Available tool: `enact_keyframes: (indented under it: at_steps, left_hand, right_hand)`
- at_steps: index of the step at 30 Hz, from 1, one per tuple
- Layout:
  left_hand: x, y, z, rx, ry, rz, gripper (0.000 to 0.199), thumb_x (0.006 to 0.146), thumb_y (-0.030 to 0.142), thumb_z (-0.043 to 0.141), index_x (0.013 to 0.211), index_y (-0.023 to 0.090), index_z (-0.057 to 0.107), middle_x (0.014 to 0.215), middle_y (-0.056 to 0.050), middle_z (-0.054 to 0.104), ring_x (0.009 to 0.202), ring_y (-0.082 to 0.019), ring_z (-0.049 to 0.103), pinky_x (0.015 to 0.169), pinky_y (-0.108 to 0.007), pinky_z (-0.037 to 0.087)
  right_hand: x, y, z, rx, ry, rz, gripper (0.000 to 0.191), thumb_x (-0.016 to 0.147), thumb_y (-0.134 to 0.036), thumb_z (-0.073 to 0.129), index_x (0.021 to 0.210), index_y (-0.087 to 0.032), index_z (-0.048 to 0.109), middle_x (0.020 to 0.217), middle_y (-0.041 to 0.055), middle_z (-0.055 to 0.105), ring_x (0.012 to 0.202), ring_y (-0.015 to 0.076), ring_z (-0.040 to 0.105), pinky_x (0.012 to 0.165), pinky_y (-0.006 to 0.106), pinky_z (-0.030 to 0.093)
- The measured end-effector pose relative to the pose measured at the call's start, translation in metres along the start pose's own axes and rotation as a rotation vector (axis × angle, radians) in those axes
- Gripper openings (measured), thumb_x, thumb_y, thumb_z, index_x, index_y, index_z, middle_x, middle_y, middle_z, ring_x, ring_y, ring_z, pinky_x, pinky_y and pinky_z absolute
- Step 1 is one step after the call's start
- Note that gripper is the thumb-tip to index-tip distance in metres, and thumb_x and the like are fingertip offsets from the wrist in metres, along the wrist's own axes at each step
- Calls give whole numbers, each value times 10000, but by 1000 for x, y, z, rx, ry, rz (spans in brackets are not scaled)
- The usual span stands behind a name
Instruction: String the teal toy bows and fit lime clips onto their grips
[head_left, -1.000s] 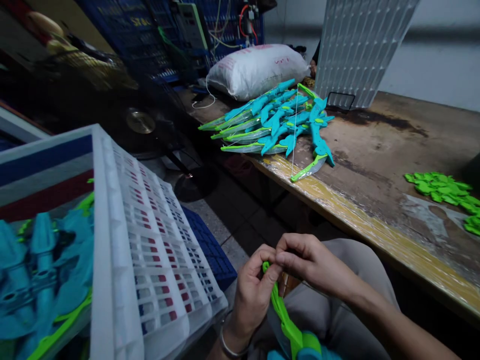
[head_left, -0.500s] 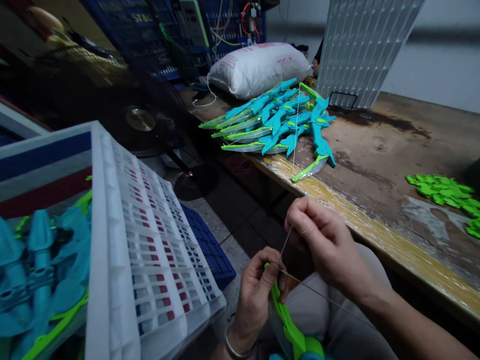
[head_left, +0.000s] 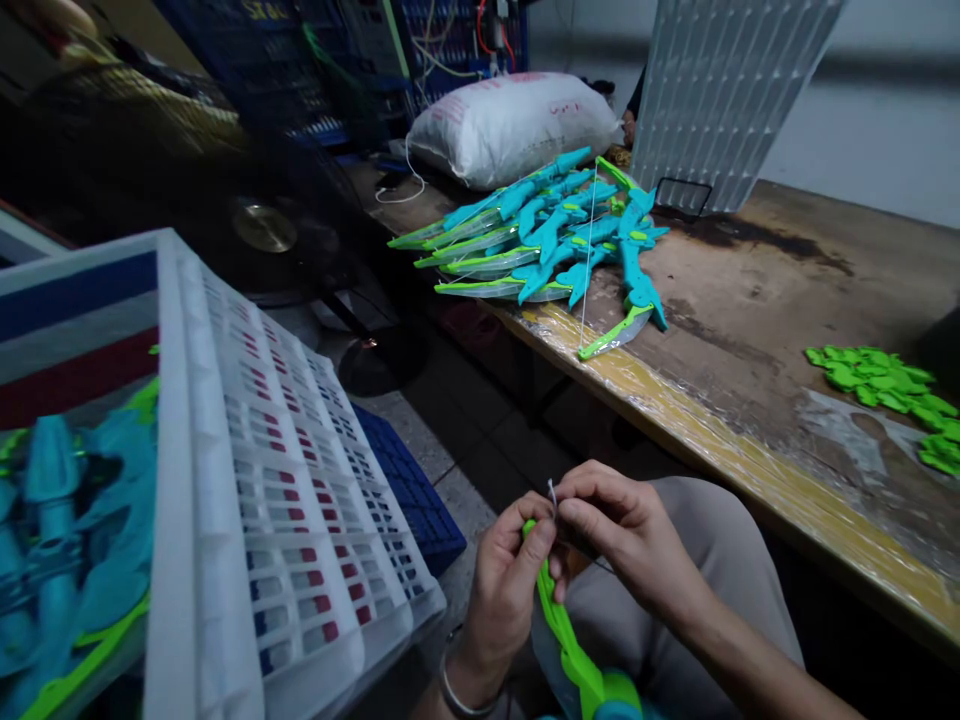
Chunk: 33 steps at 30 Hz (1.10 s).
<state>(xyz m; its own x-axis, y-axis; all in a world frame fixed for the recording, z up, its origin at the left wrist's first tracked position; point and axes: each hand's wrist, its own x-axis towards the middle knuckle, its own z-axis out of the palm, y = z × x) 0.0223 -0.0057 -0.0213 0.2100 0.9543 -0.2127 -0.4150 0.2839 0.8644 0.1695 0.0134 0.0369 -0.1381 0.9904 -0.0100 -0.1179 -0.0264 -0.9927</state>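
My left hand [head_left: 510, 575] is closed on the tip of a green and blue toy bow [head_left: 574, 655], which slants down over my lap and runs out of the bottom of the view. At that tip, my right hand [head_left: 626, 530] pinches a thin pale string [head_left: 553, 492], a short end of it sticking up between the two hands. Both sets of fingertips nearly meet there, so how the string runs round the tip is hidden. Several finished-looking toy bows [head_left: 555, 235] lie piled on the workbench [head_left: 742, 300]; the nearest has a taut string.
To the left a white crate [head_left: 300, 500] holds blue and green toy parts [head_left: 56, 560], with a blue crate [head_left: 409, 490] low behind it. On the bench are a stuffed white sack [head_left: 514, 125], small green pieces [head_left: 877, 385] and an upright translucent ribbed panel [head_left: 739, 100].
My right hand has come down from above, where it pulled the string upward, to the bow tip beside my left hand. My left hand keeps its hold. The view has shifted slightly.
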Motion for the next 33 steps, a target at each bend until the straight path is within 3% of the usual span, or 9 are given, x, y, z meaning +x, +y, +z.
enact_keyframes:
  at_steps: [10,15,20,24,27,30,33]
  left_hand:
    - [2,-1,0,16,-25,33,278,938,447,671,967,174,629,650,48,536,472,-87,520,416,-191,430]
    - [3,3,2,27,-17,-6,299,938,470,665,913,177,616,616,54,518,470,-85,510,424,-186,432]
    - [3,6,2,37,-30,-12,310,946,460,657,836,179,584,599,52,530,452,-78,509,428,-180,423]
    - [3,4,1,2,-53,-9,289,961,433,647,839,181,573,597,59,526,449,-71,502,434,-179,421]
    - [3,2,0,-24,-58,4,267,964,429,642,879,183,583,603,51,545,455,-82,509,433,-193,433]
    - [2,3,0,-34,-53,-5,255,950,416,664,882,181,590,611,45,541,469,-87,520,434,-193,439]
    - [2,6,2,-45,-57,-2,259,939,401,678,840,178,591,621,43,522,471,-83,516,432,-190,436]
  right_hand:
    - [1,-5,3,-158,-10,-209,126,976,-265,666,889,-214,741,837,9,662,731,124,632,667,213,532]
    - [1,-3,2,-203,33,-132,170,975,-307,646,853,-191,675,837,16,636,716,132,616,618,214,512]
    - [-2,3,-1,-269,97,-78,138,955,-291,645,1047,-197,687,885,31,696,760,160,666,677,249,554]
    - [-1,6,-9,-524,73,-401,283,1017,-196,538,1274,-222,654,1148,103,676,981,197,677,806,303,582]
    - [4,5,-14,-755,-37,-677,325,1047,-171,486,1327,-230,640,1348,151,615,1126,248,629,881,389,582]
    - [9,3,-16,-807,-53,-739,245,1059,-192,484,1173,-198,701,1105,133,706,964,231,651,779,358,580]
    - [8,4,-11,-643,69,-576,177,1036,-238,548,1029,-194,720,900,78,702,792,184,655,675,288,545]
